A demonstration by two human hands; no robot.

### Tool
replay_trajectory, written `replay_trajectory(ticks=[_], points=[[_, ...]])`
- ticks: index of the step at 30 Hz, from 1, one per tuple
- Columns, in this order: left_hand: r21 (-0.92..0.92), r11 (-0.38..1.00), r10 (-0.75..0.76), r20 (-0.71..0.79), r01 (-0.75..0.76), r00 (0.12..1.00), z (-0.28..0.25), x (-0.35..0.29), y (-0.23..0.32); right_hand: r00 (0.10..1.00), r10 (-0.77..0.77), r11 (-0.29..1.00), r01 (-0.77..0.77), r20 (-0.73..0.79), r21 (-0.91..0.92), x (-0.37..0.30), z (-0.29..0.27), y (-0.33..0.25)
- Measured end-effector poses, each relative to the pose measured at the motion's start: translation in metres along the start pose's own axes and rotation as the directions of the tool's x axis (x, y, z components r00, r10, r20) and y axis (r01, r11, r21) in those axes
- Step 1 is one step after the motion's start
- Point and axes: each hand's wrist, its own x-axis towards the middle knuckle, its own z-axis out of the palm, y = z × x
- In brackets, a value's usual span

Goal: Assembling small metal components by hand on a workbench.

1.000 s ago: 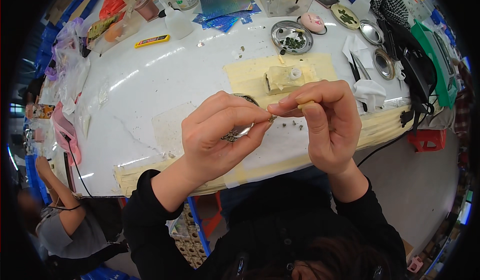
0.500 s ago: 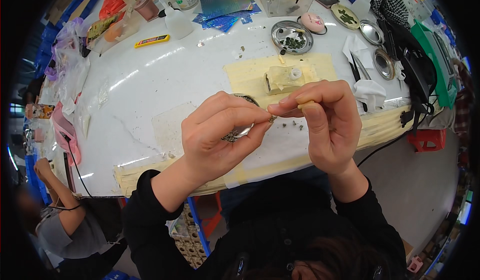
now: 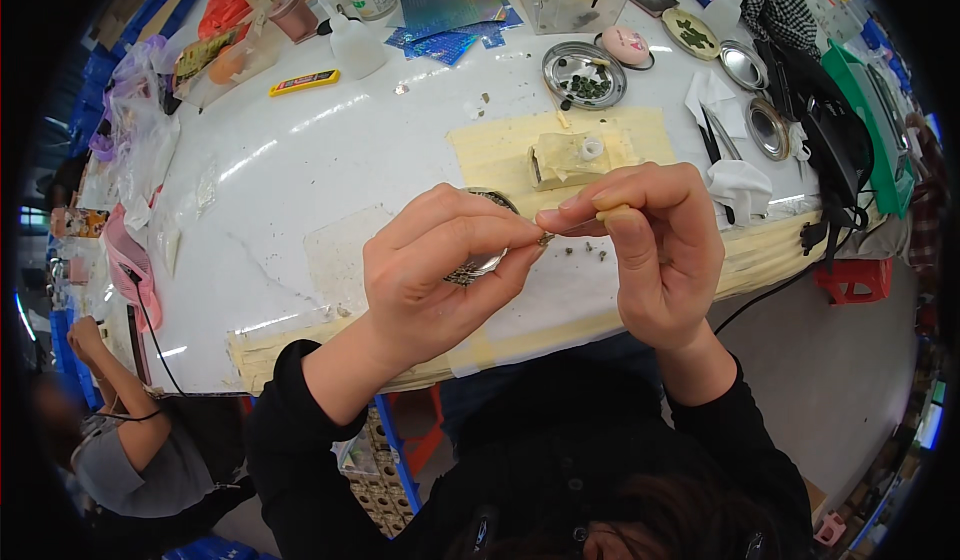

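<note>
My left hand is closed, its thumb and forefinger pinching a tiny metallic piece. Opposite it, my right hand pinches a thin needle-like tool with a yellowish end. The tool's fine tip reaches the tiny piece between my fingertips. Partly hidden behind my left hand is a round metal dish holding small metallic bits. Several small dark pieces lie on the white surface between my hands. Beyond them, a block wrapped in yellow tape carries a small white nozzle-like part.
Farther back stand a metal dish of dark green bits and a pink round case. Tweezers lie at the right near white tissue. A yellow cutter is at the far left. Another person's arm shows at the left.
</note>
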Motion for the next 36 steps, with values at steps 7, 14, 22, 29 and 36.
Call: replay_trajectory(ticks=[7,14,22,29,36], points=[[0.002,1.0,0.014,-0.015,-0.014,1.0,0.0,0.0,-0.002,0.964,-0.212,0.879,0.117,-0.159,-0.463,0.021,-0.031,0.009],[0.035,0.999,0.026,-0.061,-0.024,0.998,0.002,0.002,0.0,0.968,-0.241,0.531,0.189,0.067,-0.826,0.03,-0.034,0.021],[0.147,0.982,0.133,-0.107,-0.116,0.985,0.002,0.003,0.0,0.993,-0.051,0.844,0.098,0.103,-0.528,0.006,-0.007,-0.009],[0.246,0.956,0.191,-0.11,-0.159,0.975,0.004,0.002,-0.001,0.953,-0.27,0.626,0.283,0.138,-0.727,-0.006,0.008,-0.009],[0.285,0.936,0.243,-0.102,-0.205,0.965,0.006,0.0,-0.001,0.981,-0.181,0.753,0.187,0.074,-0.631,-0.002,0.008,-0.007]])
